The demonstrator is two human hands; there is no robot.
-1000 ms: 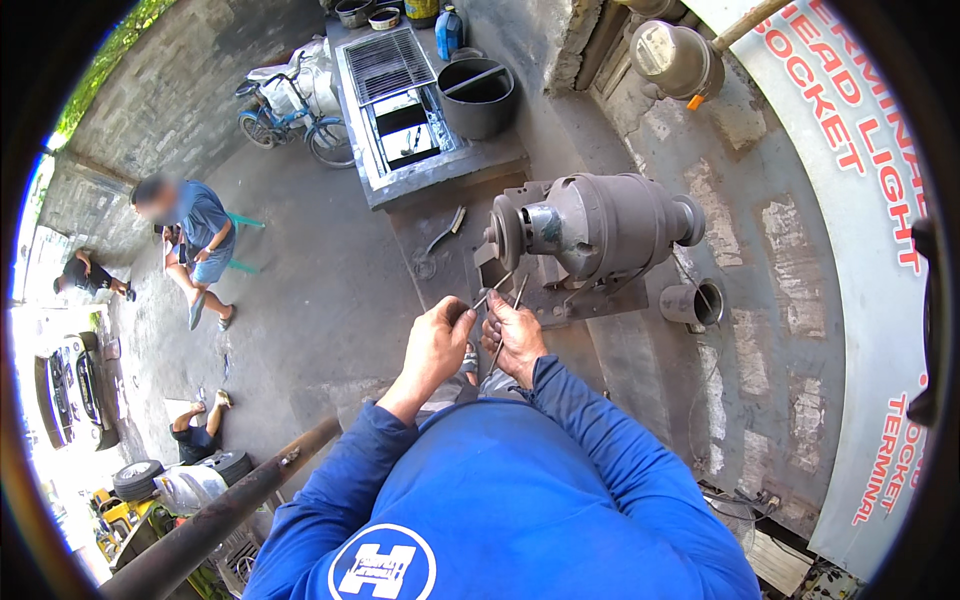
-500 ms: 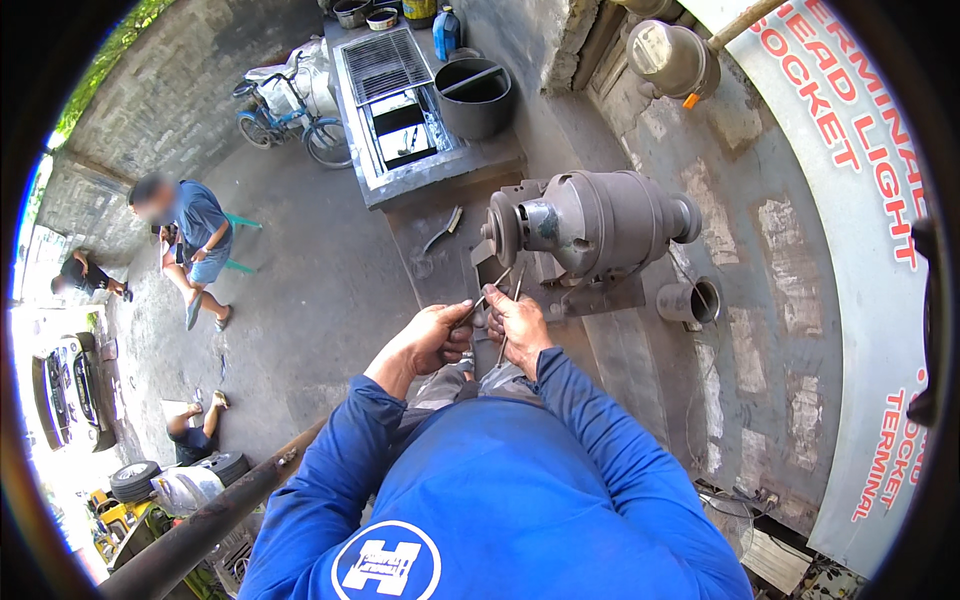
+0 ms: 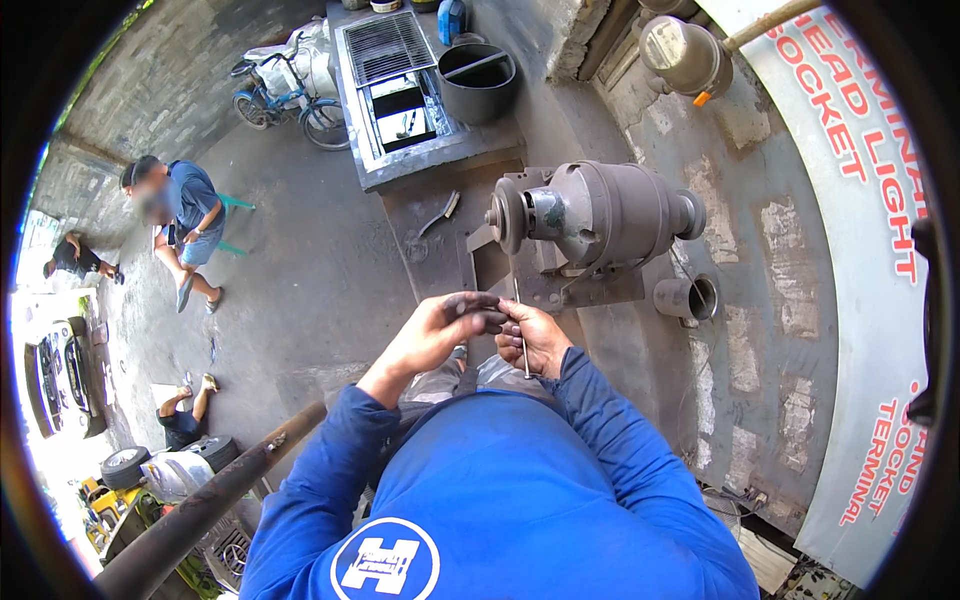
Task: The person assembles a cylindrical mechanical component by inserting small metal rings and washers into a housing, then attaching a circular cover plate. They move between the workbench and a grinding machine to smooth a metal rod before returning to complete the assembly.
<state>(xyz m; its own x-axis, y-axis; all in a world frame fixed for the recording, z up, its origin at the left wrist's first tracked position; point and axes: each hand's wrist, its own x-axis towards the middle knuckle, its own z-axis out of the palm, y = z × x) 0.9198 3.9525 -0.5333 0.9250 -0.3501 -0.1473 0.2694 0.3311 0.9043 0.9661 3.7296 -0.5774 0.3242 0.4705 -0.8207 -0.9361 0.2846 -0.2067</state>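
A thin metal rod [image 3: 526, 362] stands nearly upright in my right hand [image 3: 534, 340], whose fingers are curled round it. One end sticks up above the fist and the other shows below it. My left hand [image 3: 455, 325] reaches in beside it with fingers stretched out and darkened by dirt. Its fingertips meet the right thumb and forefinger; anything tiny between them is hidden. Just beyond both hands sits a grey, dusty bench grinder [image 3: 610, 215], with a round wheel [image 3: 508, 215] at its left end.
A metal can [image 3: 685, 298] stands right of the grinder. Beyond it are a grate-topped bench [image 3: 385, 50] and a dark bucket [image 3: 478, 85]. A thick pipe [image 3: 215, 500] slants at lower left. Several people, one seated [image 3: 195, 215], and a blue bicycle [image 3: 290, 105] are at left.
My left hand has let go of the rod it pinched, and its fingers have straightened toward my right hand. The rod in my right hand has turned more upright.
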